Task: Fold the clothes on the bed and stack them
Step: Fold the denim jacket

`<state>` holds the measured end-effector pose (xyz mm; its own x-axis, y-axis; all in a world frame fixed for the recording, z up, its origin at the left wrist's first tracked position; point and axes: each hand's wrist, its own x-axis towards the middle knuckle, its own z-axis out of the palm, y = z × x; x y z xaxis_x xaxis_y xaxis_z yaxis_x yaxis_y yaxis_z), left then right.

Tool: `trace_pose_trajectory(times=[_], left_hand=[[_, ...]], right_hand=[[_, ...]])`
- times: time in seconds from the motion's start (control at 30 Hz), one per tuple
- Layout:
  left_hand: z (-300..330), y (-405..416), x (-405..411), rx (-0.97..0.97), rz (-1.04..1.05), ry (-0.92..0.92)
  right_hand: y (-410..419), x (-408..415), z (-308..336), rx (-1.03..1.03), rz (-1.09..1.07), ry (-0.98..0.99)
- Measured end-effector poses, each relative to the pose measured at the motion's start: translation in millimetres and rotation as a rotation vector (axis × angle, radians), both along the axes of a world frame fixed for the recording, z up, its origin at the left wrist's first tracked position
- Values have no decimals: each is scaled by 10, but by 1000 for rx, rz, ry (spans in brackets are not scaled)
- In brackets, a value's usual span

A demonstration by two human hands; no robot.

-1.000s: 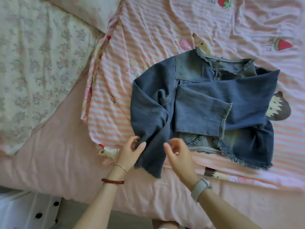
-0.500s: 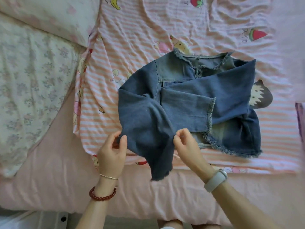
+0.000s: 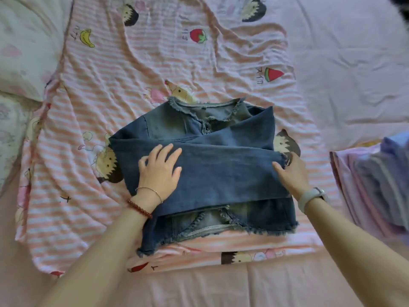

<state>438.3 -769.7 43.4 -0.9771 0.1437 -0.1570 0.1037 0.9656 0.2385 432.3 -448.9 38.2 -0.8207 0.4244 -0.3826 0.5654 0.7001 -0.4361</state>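
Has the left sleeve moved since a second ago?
Yes. The left sleeve now lies folded rightward across the jacket, no longer hanging toward the bed's near edge.

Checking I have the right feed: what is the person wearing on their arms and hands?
Both forearms are bare, with no sleeves in view. The left hand has two bracelets at the wrist: a thin gold-coloured bangle and a dark red beaded bracelet. The right hand has a pale grey-white wristband, like a watch or fitness band. No gloves or rings show.

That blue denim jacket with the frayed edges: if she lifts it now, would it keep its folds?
Probably not: the blue denim jacket drapes softly, so its folded sleeves would likely flop open. It looks fairly thick, likely weighty. Left hand presses it flat.
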Motion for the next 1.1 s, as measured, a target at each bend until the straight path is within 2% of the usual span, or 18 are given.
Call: trace_pose_trajectory(times=[0.1,0.2,0.27,0.37,0.5,0.6,0.73,0.83,0.9,1.0,1.03,1.1], left_hand=[[-132,130,-276,-187,-45,-126],[-176,220,-466,-200,11,-143],[-160,257,-545,-129,44,-38],[-117,327,-576,-5,15,250],[55,666,-592,102,50,476],[29,1018,-504,50,43,387],[-186,1178,-221,-156,6,33],[-433,997,-87,-286,48,-256],[-453,931,-110,-294,21,-333],[-346,915,-204,-169,25,-349],[-283,879,-203,-63,59,-294],[-178,719,-147,135,138,-45]], right_hand=[[60,142,-148,-125,-166,25],[92,132,-207,-253,-192,64],[132,98,-156,-322,-212,117],[222,31,55,-356,-251,246],[491,-170,254,-243,-363,441],[727,-294,250,-128,-429,428],[876,-327,140,-58,-360,243],[723,-345,233,-36,-305,315],[483,-360,393,-66,-249,401],[-49,-359,632,-264,-83,526],[-232,-349,668,-375,1,518],[-576,-293,706,-683,163,352]])
